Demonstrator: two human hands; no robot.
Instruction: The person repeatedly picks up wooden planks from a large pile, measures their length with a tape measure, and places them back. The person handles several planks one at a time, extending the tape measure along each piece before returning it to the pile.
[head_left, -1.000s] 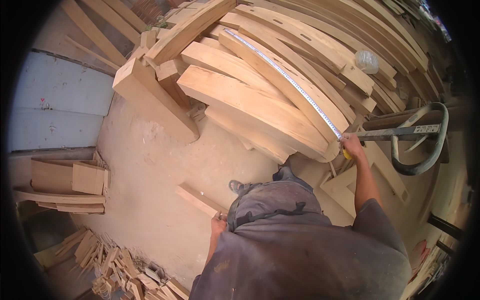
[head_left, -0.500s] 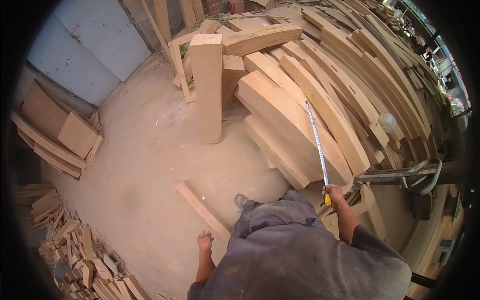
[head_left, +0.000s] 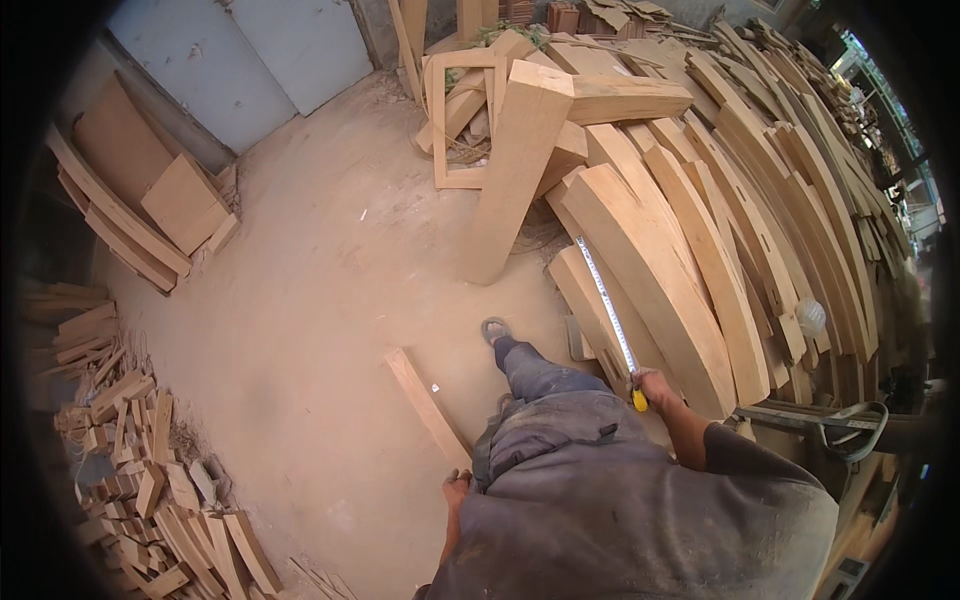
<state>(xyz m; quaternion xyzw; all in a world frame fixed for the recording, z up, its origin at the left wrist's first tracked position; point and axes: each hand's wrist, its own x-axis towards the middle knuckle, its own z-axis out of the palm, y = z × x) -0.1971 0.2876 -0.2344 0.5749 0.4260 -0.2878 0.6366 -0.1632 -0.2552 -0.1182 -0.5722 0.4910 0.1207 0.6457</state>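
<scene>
My right hand [head_left: 654, 388] is closed around a yellow tape measure [head_left: 640, 400]. Its white blade [head_left: 606, 298] sticks out forward and slightly left, over a stack of thick wooden beams. Below the blade in view lies a lower beam [head_left: 590, 300], and beside it a broad curved beam [head_left: 650, 270]; I cannot tell whether the blade touches either. My left hand [head_left: 457, 487] hangs low by my side with its fingers curled, and nothing shows in them. In view it meets the near end of a narrow wooden board [head_left: 425, 402] on the floor.
A thick square post [head_left: 525, 165] stands tilted in view ahead, near a wooden frame [head_left: 438, 120]. Curved planks [head_left: 130, 245] and panels lean at the left wall. Offcuts [head_left: 150, 485] are heaped at lower left. A metal bar with a looped handle [head_left: 855, 435] is at right.
The view has shifted, and one leg now reaches further forward. The tape's blade has moved left from the broad beam toward the lower one. My left hand has come closer to my body.
</scene>
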